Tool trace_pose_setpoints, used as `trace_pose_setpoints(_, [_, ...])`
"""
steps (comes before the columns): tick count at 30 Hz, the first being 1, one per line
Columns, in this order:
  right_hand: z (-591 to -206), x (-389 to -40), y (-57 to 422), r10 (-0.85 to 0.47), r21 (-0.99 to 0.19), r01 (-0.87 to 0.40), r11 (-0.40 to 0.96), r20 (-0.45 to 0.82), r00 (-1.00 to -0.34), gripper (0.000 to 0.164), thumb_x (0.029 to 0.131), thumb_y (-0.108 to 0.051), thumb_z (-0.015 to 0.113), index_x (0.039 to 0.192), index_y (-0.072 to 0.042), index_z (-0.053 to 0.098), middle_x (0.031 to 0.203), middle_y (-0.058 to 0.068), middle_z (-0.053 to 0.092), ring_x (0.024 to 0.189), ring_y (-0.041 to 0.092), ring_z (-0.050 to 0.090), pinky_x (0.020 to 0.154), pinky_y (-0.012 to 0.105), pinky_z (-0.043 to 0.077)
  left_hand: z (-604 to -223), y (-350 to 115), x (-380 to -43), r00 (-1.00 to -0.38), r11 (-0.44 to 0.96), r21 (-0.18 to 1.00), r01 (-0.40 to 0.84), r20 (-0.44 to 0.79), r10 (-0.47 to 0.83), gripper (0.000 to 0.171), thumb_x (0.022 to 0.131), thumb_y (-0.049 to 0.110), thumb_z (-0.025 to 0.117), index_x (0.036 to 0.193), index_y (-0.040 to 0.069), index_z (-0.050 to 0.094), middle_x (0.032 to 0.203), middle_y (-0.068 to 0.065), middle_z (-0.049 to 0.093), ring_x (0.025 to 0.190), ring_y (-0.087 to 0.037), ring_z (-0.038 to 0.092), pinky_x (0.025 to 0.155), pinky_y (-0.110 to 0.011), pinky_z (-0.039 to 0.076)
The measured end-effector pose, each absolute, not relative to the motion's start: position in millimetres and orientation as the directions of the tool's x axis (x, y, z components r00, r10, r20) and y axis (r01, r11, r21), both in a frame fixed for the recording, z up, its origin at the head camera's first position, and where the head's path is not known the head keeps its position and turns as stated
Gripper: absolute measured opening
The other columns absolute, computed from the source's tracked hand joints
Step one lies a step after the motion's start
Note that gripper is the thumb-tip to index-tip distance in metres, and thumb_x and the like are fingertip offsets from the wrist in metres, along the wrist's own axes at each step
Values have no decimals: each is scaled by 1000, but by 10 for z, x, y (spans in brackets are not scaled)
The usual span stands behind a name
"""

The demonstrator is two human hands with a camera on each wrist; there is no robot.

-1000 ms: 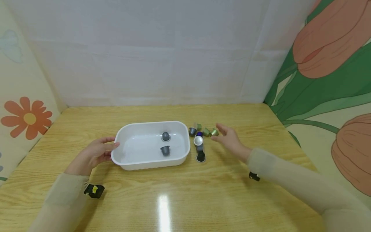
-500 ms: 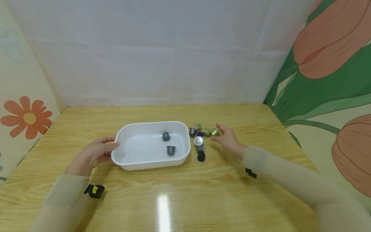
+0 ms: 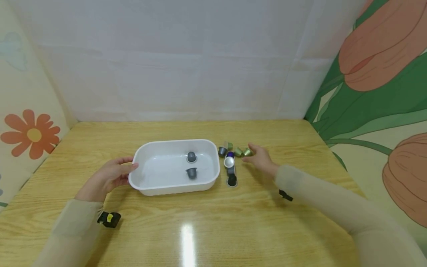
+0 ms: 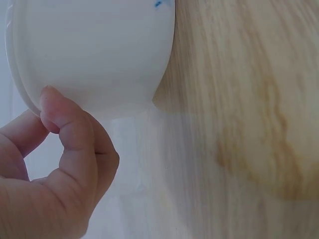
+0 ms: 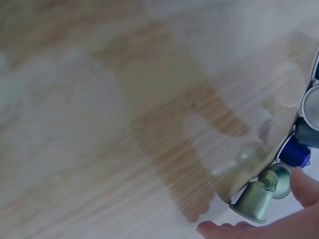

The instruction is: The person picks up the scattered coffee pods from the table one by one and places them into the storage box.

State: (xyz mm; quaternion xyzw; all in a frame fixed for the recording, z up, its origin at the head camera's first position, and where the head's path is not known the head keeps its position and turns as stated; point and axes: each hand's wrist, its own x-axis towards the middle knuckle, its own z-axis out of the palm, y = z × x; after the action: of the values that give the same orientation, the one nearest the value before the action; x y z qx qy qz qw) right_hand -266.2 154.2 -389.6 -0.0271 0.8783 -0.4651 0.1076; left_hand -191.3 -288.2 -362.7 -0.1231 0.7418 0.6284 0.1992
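My left hand point(image 3: 112, 177) grips the left end of a white tray point(image 3: 173, 190). In the left wrist view, thumb and fingers pinch the tray's rim point(image 4: 22, 94). Two grey coffee capsules point(image 3: 191, 173) lie in the right half of the tray. To the right of it, my right hand point(image 3: 261, 160) reaches a loose cluster of capsules, thumb and fingers spread apart. A light green coffee capsule point(image 3: 247, 152) lies at its fingertips, and the right wrist view has this green capsule point(image 5: 254, 201) between thumb and fingers, not pinched.
Against the tray's right side lie a second green capsule point(image 3: 238, 151), a dark blue one point(image 3: 230, 154), a silver-lidded one point(image 3: 229, 162), a black one point(image 3: 231, 180) and several others. A white cloth point(image 3: 200, 74) backs the wooden table point(image 3: 150, 230).
My right hand has edged in a little at the green capsules, its fingers closer round one. A grey capsule in the tray has rocked from side to side. The left hand stays put.
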Motion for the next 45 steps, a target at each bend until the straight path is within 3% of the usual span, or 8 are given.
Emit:
trace_pose_setpoints(7, [-3941, -2764, 1552, -131, -798, 86, 596, -202, -971, 74, 90, -4, 68, 148, 7, 25, 153, 23, 26, 139, 37, 29, 112, 42, 27, -3615, -2871, -1914, -892, 178, 885, -431, -448, 65, 65, 100, 16, 55, 147, -9, 17, 87, 2, 60, 72, -13, 58, 66, -28, 54])
trace_pose_setpoints(15, [-3945, -2838, 1574, -131, -729, 52, 683, -192, -973, 70, 86, -10, 74, 142, 10, 37, 146, 26, 38, 134, 40, 37, 109, 45, 32, -3604, -2863, -1911, -893, 189, 884, -427, -445, 64, 67, 100, 17, 55, 147, -10, 15, 88, 2, 60, 72, -12, 58, 67, -28, 54])
trace_pose_setpoints(18, [-3947, -2844, 1576, -132, -696, 26, 717, -172, -976, 64, 84, -11, 76, 137, 9, 45, 139, 25, 47, 127, 39, 46, 106, 45, 37, -3607, -2863, -1914, -894, 191, 886, -422, -441, 71, 67, 100, 17, 54, 147, -10, 15, 88, 2, 60, 72, -12, 58, 67, -28, 54])
trace_pose_setpoints(21, [-3961, -2854, 1563, -139, -661, -14, 750, -137, -981, 45, 83, -11, 77, 121, 6, 60, 121, 21, 61, 110, 34, 56, 98, 43, 44, -3615, -2870, -1916, -895, 199, 886, -419, -440, 74, 66, 101, 17, 53, 147, -10, 15, 88, 2, 60, 72, -12, 58, 67, -27, 54])
trace_pose_setpoints(24, [-3952, -2853, 1529, -137, -632, -40, 774, -106, -985, 34, 81, -11, 78, 109, 4, 66, 106, 17, 66, 95, 28, 58, 89, 41, 47, -3620, -2876, -1915, -892, 195, 882, -429, -447, 62, 67, 100, 17, 54, 148, -9, 15, 88, 1, 59, 72, -12, 58, 67, -27, 54])
trace_pose_setpoints(32, [-3907, -2848, 1478, -108, -609, -24, 793, -101, -989, 48, 79, -11, 80, 122, 3, 62, 123, 19, 62, 110, 33, 57, 99, 43, 42, -3620, -2885, -1906, -890, 190, 879, -437, -453, 49, 67, 100, 17, 55, 148, -9, 15, 87, 2, 59, 71, -12, 57, 66, -27, 54])
trace_pose_setpoints(36, [-3901, -2831, 1500, -93, -661, 15, 750, -129, -987, 44, 79, -8, 79, 119, 3, 64, 120, 19, 63, 106, 33, 57, 95, 42, 45, -3617, -2881, -1899, -891, 192, 880, -433, -450, 54, 66, 100, 17, 55, 148, -9, 16, 88, 2, 59, 71, -12, 57, 66, -27, 54])
trace_pose_setpoints(45, [-3893, -2776, 1612, -65, -790, 136, 598, -217, -974, 48, 85, -3, 73, 130, 4, 56, 128, 23, 56, 106, 31, 58, 86, 33, 52, -3622, -2855, -1892, -896, 185, 887, -423, -440, 61, 65, 100, 16, 55, 147, -9, 17, 86, 2, 60, 71, -12, 58, 66, -27, 54])
